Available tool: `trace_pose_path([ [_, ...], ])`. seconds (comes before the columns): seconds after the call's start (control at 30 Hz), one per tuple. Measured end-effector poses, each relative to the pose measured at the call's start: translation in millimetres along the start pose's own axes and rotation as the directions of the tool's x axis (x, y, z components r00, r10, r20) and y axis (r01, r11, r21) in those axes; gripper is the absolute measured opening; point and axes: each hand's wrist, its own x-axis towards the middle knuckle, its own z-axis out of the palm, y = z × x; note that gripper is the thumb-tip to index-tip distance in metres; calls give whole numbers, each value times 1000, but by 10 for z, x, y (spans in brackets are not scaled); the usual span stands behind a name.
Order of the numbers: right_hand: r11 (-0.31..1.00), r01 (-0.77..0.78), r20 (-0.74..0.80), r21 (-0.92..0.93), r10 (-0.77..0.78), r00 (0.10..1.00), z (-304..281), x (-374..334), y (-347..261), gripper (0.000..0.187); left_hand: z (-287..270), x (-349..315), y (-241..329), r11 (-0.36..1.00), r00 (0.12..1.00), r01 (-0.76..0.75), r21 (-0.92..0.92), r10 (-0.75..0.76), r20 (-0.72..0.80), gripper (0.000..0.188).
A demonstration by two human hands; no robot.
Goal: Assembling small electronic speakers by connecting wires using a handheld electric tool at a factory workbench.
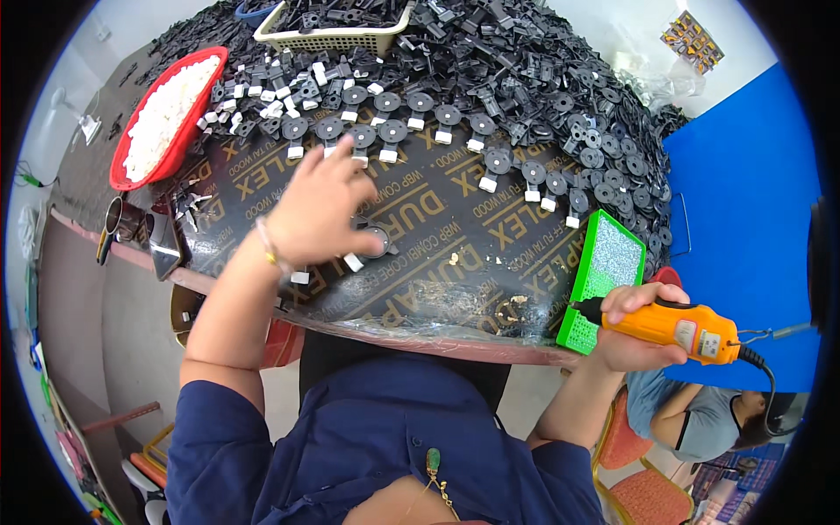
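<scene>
My left hand (319,210) is over the dark table with its fingers spread and nothing visible in them. Its fingertips reach toward a curved row of black round-headed plastic parts (394,131) with white blocks on their ends; whether they touch one I cannot tell. Another such part (376,241) lies beside my thumb, partly hidden. At the right, my right hand (634,322) is closed around an orange electric screwdriver (669,328). The tool's black tip points left above a green tray (582,262) that contains many small silvery pieces, likely screws.
A red basin (115,166) of white blocks sits at the far left. Behind the row rises a heap of loose black parts (516,70) with a beige basket (332,41). A phone (164,245) lies near the left edge. Another person (709,424) sits at lower right.
</scene>
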Motion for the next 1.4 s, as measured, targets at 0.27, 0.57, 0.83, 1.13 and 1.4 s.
trace_pose_path([
  [0.27, 996, -11, -79, -85, 4, 997, -2, 24, 66, 80, 440, 1088, -528, 997, 1000, 11, 77, -9, -30, 21],
  [0.57, 897, -78, -317, -434, -71, 946, -644, -48, -72, 78, 322, 736, 655, 954, 968, -244, -175, 230, -96, 25],
  [0.83, 930, -93, -330, -357, -33, 943, -782, -93, 114, 77, 664, 495, 1361, 882, 956, -292, -370, 273, -105, 40],
  [1.13, 919, -104, -323, -380, -27, 946, -783, -128, 103, 78, 702, 459, 1291, 873, 978, -207, -441, 192, -78, 49],
  [1.4, 988, 60, -127, -143, -79, 989, -108, -25, -39, 87, 832, 469, 1295, 859, 982, -185, -478, 183, -51, 43],
])
